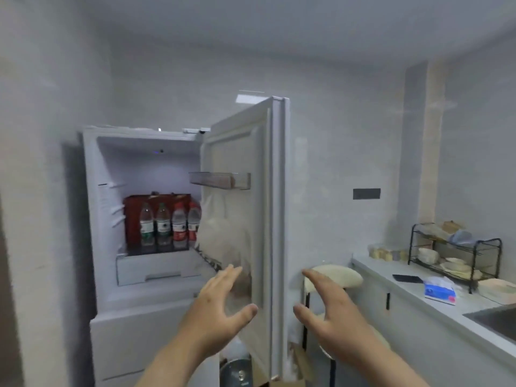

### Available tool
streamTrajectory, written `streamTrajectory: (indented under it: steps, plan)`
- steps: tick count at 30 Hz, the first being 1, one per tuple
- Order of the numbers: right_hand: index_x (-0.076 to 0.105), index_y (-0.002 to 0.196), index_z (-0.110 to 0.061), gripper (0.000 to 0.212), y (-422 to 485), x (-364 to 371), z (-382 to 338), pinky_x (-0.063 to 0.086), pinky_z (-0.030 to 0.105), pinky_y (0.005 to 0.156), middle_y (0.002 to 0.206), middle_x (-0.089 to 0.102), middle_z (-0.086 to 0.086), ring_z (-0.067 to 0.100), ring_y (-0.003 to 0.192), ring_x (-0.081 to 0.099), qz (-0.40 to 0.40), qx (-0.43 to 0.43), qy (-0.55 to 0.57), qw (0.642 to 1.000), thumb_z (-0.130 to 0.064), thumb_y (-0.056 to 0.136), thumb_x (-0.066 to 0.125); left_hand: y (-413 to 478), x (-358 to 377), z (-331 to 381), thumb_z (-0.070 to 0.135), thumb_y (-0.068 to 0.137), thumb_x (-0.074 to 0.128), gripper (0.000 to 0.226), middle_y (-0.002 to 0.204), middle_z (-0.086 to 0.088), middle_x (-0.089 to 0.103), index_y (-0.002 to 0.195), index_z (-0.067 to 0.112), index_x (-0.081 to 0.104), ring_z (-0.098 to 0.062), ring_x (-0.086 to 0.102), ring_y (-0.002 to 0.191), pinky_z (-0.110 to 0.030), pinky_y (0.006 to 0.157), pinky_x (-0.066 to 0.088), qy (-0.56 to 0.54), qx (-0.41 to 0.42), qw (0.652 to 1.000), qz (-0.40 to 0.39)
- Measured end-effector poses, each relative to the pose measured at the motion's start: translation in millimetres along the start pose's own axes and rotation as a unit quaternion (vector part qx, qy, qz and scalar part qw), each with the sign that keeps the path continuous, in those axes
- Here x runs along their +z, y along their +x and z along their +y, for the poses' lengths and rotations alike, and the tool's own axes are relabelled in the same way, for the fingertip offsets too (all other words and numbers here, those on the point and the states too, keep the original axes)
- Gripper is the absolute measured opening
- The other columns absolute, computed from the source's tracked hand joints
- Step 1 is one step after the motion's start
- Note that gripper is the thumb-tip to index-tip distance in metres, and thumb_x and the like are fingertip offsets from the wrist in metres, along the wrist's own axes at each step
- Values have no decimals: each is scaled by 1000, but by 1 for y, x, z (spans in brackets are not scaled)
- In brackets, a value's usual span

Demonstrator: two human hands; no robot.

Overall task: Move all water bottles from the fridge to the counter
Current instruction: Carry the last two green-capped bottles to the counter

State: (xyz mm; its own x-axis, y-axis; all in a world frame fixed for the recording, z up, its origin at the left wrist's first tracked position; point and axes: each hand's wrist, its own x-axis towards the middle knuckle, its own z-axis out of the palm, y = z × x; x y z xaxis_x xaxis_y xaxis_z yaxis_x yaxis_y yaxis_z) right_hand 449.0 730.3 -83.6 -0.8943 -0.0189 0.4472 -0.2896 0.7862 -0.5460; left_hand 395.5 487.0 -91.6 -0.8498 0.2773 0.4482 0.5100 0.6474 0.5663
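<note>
Fridge [111, 275] door [251, 163] open, four water bottles [169, 226] shelved; left hand [220, 305], right hand [332, 308] grips apart, empty

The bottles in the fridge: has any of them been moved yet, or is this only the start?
Only the start. Done: the fridge door stands open. In hand: nothing; the left hand and right hand are both open and empty, in front of the door. Left: all four bottles stand in a row on the shelf, and none shows on the counter.
</note>
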Motion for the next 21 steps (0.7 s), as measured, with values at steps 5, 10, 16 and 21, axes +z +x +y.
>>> streamTrajectory:
  steps: [5, 10, 16, 21]
  plan:
    - [11, 154, -44, 87, 47, 76, -80, 8, 30, 121, 164, 5, -15, 8, 151, 3, -79, -72, -38, 994, -78, 77, 34, -26, -87, -68, 84, 75, 42, 93, 153, 30, 1, 153, 46, 10, 5, -3, 141, -38, 121, 12, 82, -67, 994, 21]
    - [3, 154, -45, 74, 85, 142, -139, 5, 35, 123, 164, -5, -17, 10, 151, -7, -129, -95, -60, 985, -69, 92, 35, -40, -149, -133, 97, 57, 17, 110, 164, 20, -3, 154, 45, 3, -7, -4, 151, -38, 123, 9, 128, -124, 983, 36]
    - [7, 155, -43, 73, 135, 206, -190, 9, 36, 123, 165, 0, -14, 11, 152, -3, -146, -101, -54, 983, -67, 93, 36, -27, -201, -207, 94, 58, 19, 111, 164, 19, 0, 155, 42, 5, -6, -3, 151, -36, 123, 10, 117, -156, 980, 42]
    - [8, 156, -38, 73, 178, 250, -215, 8, 36, 123, 166, 3, -11, 12, 152, -1, -145, -96, -53, 983, -63, 95, 38, 4, -220, -262, 78, 83, 41, 88, 165, 18, 1, 156, 41, 7, -6, -2, 151, -37, 122, 12, 129, -158, 978, 42]
